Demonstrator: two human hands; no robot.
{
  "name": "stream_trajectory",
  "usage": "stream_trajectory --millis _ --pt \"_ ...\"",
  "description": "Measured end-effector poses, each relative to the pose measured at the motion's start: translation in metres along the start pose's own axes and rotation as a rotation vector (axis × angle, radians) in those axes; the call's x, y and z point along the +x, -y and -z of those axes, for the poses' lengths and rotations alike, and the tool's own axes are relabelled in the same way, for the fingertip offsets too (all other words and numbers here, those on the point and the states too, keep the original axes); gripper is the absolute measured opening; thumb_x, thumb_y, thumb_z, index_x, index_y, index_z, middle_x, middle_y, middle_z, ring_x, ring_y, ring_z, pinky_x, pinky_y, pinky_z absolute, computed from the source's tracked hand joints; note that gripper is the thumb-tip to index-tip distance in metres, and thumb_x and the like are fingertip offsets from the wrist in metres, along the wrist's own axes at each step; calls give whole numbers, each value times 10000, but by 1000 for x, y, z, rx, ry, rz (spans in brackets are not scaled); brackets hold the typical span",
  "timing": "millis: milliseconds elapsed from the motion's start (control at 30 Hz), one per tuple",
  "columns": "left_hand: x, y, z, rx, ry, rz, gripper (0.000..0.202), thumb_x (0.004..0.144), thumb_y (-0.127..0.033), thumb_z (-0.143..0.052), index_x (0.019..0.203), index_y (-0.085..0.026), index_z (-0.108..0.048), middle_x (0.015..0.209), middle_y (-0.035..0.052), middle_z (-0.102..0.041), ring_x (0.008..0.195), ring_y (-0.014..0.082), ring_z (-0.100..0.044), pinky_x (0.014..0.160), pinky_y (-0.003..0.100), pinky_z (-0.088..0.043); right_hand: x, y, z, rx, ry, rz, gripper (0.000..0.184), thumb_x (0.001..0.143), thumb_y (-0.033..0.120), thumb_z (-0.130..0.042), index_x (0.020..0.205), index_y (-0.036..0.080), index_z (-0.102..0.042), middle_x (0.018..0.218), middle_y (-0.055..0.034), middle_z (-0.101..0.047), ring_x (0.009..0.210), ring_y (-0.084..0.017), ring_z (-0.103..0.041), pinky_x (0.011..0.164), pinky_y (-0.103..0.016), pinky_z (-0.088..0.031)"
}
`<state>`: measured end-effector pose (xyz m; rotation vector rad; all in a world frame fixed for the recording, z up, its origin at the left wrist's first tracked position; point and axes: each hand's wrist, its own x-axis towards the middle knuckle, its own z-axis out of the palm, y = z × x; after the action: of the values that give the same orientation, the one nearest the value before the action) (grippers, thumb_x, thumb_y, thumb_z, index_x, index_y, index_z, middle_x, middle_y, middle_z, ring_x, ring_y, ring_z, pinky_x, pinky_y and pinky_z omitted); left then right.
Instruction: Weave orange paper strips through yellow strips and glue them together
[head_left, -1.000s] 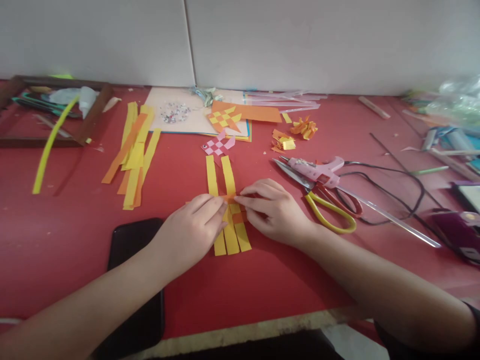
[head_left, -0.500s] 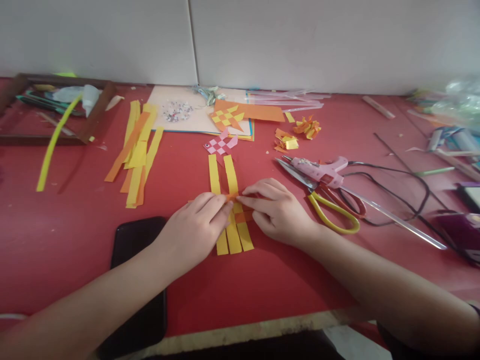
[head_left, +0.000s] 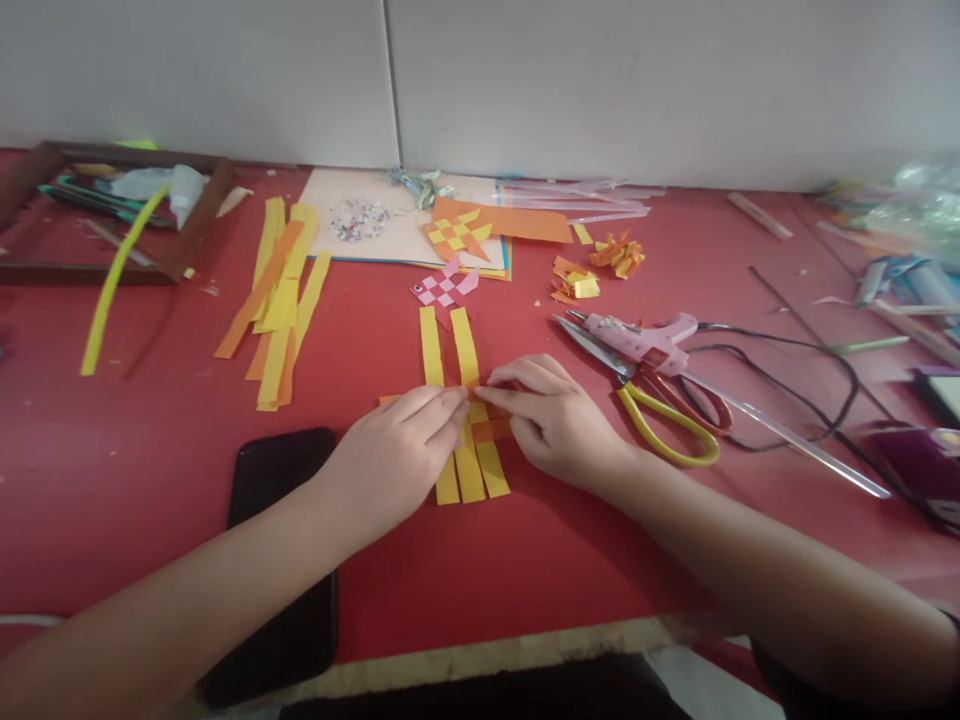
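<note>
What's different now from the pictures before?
Only a little. The thumb of the right hand has edged to the right, showing more of the lower orange strip. The whole view slid slightly, so the camera probably moved. The left hand stays on the yellow strips. The scissors and pink paper fish stayed put.

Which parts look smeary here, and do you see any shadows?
In the head view, the clear plastic at the far right looks smeared, while the pink checkered paper fish is crisper; in the same head view, a dark streak, seemingly a shadow, lies beside the curved yellow strip, and a soft shadow falls on the red table below the right hand.
</note>
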<state>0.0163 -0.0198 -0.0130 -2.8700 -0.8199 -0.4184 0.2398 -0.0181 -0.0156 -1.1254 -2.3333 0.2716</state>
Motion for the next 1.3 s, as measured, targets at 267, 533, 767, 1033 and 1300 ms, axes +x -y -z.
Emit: stream_trajectory --millis 267,533,767,1033,1300 --pt "1 1 1 -72 -2 23 304 953 -117 -437 1201 -37 -593 1196 174 -645 1094 275 -619 930 450 -545 0 -2 -2 -40 -3 -17 456 837 26 -407 1136 211 -697 1023 -87 -648 938 -213 -559 844 -404 -537" --pt "0 0 1 -59 14 44 313 946 -132 -467 1213 -29 -593 1210 167 -643 1025 264 -619 861 424 -565 -2 -3 1 -37 -55 53 378 846 35 -430 1035 181 -723 1002 -105 -663 925 -208 -585 818 -397 -546" --pt "1 0 3 -46 21 41 311 959 -137 -448 1218 -46 -595 1238 163 -634 1052 250 -612 882 400 -550 -2 -3 2 -4 -79 69 337 837 43 -457 918 212 -737 982 -84 -677 910 -203 -597 808 -400 -546" --pt "-1 2 1 -70 -7 18 291 958 -145 -458 1193 -43 -598 1235 161 -633 1080 264 -604 926 419 -539 1 4 4 -13 -80 76 296 832 78 -476 953 216 -708 1008 -77 -684 921 -220 -609 846 -428 -544" --pt "1 3 6 -308 -26 158 97 950 -165 -452 996 -125 -527 1111 146 -633 1067 253 -574 898 431 -531 4 9 0 64 0 158 123 865 233 -603 956 150 -600 1005 -118 -687 990 -235 -621 886 -409 -537"
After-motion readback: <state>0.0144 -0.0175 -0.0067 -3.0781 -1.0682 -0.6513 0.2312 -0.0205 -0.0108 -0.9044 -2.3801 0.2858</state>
